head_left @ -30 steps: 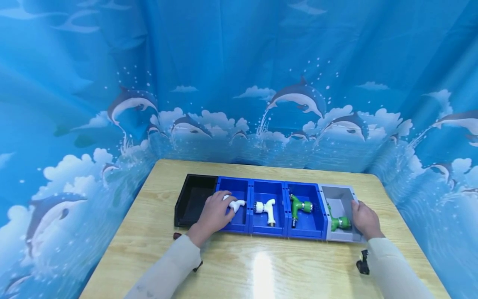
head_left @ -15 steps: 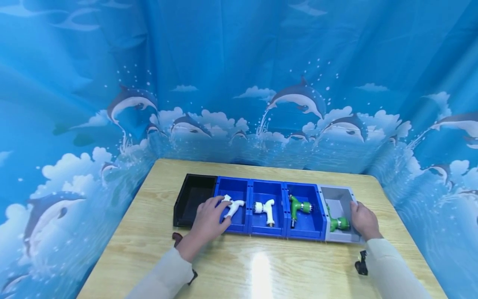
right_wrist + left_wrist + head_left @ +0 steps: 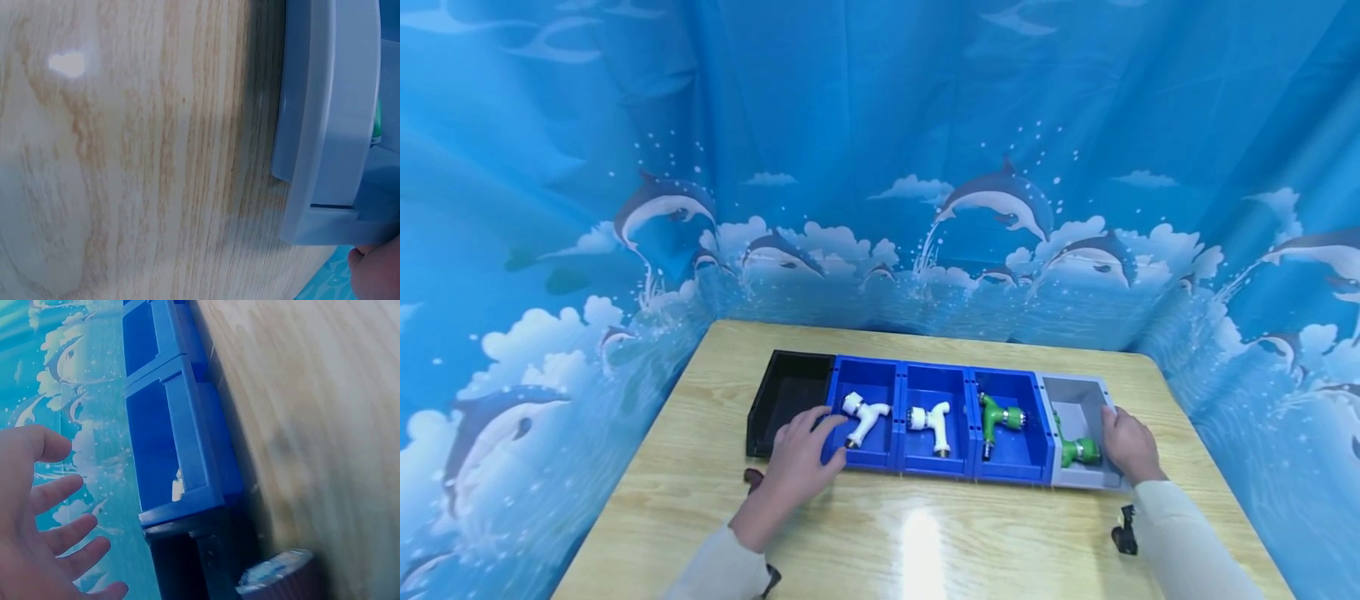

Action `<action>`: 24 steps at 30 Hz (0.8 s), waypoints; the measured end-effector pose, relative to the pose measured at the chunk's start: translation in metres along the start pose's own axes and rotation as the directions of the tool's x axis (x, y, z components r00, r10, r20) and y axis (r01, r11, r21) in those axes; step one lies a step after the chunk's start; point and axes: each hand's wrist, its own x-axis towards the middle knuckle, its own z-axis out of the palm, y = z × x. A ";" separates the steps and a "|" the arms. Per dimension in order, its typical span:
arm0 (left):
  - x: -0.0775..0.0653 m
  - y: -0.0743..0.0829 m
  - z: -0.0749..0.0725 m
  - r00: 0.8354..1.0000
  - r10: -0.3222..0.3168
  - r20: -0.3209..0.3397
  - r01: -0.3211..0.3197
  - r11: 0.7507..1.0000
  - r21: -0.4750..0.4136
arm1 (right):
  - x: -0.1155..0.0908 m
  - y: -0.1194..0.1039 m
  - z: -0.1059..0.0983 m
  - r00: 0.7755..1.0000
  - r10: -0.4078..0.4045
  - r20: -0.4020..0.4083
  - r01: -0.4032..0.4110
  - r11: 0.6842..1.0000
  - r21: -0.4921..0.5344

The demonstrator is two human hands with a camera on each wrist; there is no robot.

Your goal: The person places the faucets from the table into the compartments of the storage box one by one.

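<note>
My left hand hovers with spread, loosely bent fingers at the front left of the leftmost blue bin. Inside that bin lies a white plastic tap, just beyond the fingertips. The left wrist view shows the hand's palm with nothing in it, and a sliver of the white tap in the bin. At the right end of the row, my right hand grips the side wall of the grey bin, thumb at the rim. A green tap lies in this grey bin.
A black bin stands at the row's left end. The middle blue bin holds another white tap; the right blue bin holds a green tap. A dolphin-print curtain surrounds the wooden table.
My left hand has let go of the white tap and drawn back to the left and toward me, leaving the tap in the leftmost blue bin. The right hand stays on the grey bin.
</note>
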 end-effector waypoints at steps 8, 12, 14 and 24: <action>-0.013 -0.007 0.000 0.997 -0.080 0.006 0.080 0.996 0.035 | 0.000 -0.001 -0.001 1.000 -0.003 0.000 0.003 1.000 -0.007; -0.017 -0.010 -0.001 0.995 -0.101 0.009 0.101 0.994 0.037 | 0.001 0.000 -0.001 1.000 -0.008 0.000 0.008 1.000 -0.007; -0.019 -0.011 -0.002 0.995 -0.102 0.004 0.102 0.994 0.040 | 0.001 0.000 -0.001 1.000 -0.005 0.006 0.005 1.000 -0.004; -0.031 -0.023 0.000 0.989 -0.089 -0.121 0.091 0.996 0.011 | 0.001 0.003 0.002 1.000 -0.014 -0.005 0.014 1.000 -0.003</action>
